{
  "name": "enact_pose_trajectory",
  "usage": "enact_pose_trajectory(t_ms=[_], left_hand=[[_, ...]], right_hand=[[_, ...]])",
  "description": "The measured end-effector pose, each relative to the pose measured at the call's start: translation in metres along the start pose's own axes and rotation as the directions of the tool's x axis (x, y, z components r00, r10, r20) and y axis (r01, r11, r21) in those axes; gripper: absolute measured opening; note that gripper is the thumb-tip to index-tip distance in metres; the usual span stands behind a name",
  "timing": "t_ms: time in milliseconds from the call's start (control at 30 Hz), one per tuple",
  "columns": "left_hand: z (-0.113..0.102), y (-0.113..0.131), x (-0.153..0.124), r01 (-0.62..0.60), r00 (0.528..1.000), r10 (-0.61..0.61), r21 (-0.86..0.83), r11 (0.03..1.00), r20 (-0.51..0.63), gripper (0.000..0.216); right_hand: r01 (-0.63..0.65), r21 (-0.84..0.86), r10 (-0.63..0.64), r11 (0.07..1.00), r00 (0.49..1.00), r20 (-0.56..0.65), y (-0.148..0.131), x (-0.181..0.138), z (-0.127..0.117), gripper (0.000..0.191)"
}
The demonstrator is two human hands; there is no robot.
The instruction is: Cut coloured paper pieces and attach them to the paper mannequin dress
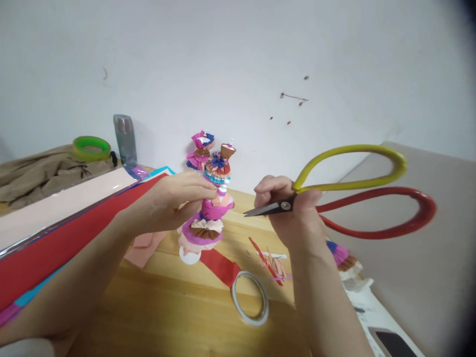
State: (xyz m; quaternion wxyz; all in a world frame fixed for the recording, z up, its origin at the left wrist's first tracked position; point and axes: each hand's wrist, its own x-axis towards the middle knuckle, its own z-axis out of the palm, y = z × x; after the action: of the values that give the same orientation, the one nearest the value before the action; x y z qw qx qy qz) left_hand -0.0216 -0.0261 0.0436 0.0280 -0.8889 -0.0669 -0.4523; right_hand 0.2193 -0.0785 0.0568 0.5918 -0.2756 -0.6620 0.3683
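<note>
Head view is looking down at a wood table (167, 317). Closest to us, a white tape ring (249, 298) is lying flat on the wood. A dark phone (394, 343) is peeking in at the bottom right corner. Just past the ring, a red strip (221, 266) is lying on the table, and small paper scraps (273, 265) are sitting beside it.

Next, the two arms are reaching in. The left hand (178, 198) is gripping a paper doll (208, 218) around its middle. The doll is made of stacked paper frills, and it is standing upright on the table. The fingers are hiding part of its waist. The right hand (293, 208) is closed tight around the scissors (282, 206), near the screw and not inside the loops. The blades are lying close together and pointing at the doll, with the tip near it but apart from it. The yellow and red loops are sticking out to the right. The right wrist is blocking most of a small frill piece (340, 255) behind it.

On the left, a red sheet (55, 243) and a pink sheet (63, 201) are lying side by side. Farther back, a grey bottle (125, 139) is standing by the wall. A green tape roll (91, 148) is resting on a brown cloth (40, 171).
</note>
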Motion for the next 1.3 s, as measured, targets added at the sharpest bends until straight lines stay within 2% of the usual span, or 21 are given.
enact_pose_trajectory(t_ms=[67,167,267,367,500,600,667,800,900,1033,1300], left_hand=[[0.0,-0.001,0.0,0.009,1.0,-0.009,0.0,1.0,-0.002,0.028],[0.0,-0.001,0.0,0.005,1.0,-0.005,-0.018,1.0,-0.013,0.028],[-0.001,-0.001,0.0,0.004,1.0,-0.004,-0.014,1.0,-0.001,0.027],[-0.002,-0.001,0.001,0.02,0.999,-0.021,0.009,1.0,0.024,0.025],[-0.003,0.0,0.002,0.026,1.0,-0.026,0.022,0.999,0.016,0.021],[-0.002,0.0,0.003,0.015,1.0,-0.015,0.013,1.0,0.006,0.022],[-0.002,0.0,0.003,0.025,1.0,-0.025,0.013,1.0,0.006,0.021],[-0.001,-0.001,0.001,0.049,0.999,-0.049,0.002,0.999,0.005,0.02],[-0.001,-0.001,0.0,0.053,0.999,-0.053,-0.022,0.998,-0.005,0.019],[0.0,-0.001,0.0,0.059,0.998,-0.059,-0.04,0.997,-0.005,0.019],[-0.001,-0.001,0.001,0.039,0.999,-0.039,-0.036,0.999,-0.003,0.019]], right_hand=[[-0.013,0.054,0.012,0.998,1.0,0.014,0.008,-0.003,0.003,0.049],[0.038,0.134,-0.03,0.99,0.998,-0.057,0.017,-0.006,0.008,0.032],[0.076,0.168,-0.063,0.983,0.995,-0.083,0.018,-0.004,0.011,0.026],[0.13,0.151,-0.121,0.98,0.99,-0.068,0.016,-0.001,0.012,0.028],[0.143,0.022,-0.142,0.989,0.989,-0.029,0.018,-0.001,0.008,0.025],[0.141,-0.018,-0.141,0.99,0.99,-0.027,0.024,0.001,0.007,0.046],[0.167,-0.034,-0.168,0.985,0.985,-0.04,0.03,0.004,0.008,0.05],[0.268,-0.068,-0.271,0.961,0.962,-0.041,0.04,0.013,0.008,0.039],[0.334,-0.06,-0.332,0.941,0.942,0.044,0.046,0.016,0.004,0.034],[0.305,-0.11,-0.288,0.946,0.946,0.145,0.046,0.015,0.001,0.032],[0.312,-0.081,-0.302,0.947,0.947,0.11,0.044,0.017,0.0,0.028]])
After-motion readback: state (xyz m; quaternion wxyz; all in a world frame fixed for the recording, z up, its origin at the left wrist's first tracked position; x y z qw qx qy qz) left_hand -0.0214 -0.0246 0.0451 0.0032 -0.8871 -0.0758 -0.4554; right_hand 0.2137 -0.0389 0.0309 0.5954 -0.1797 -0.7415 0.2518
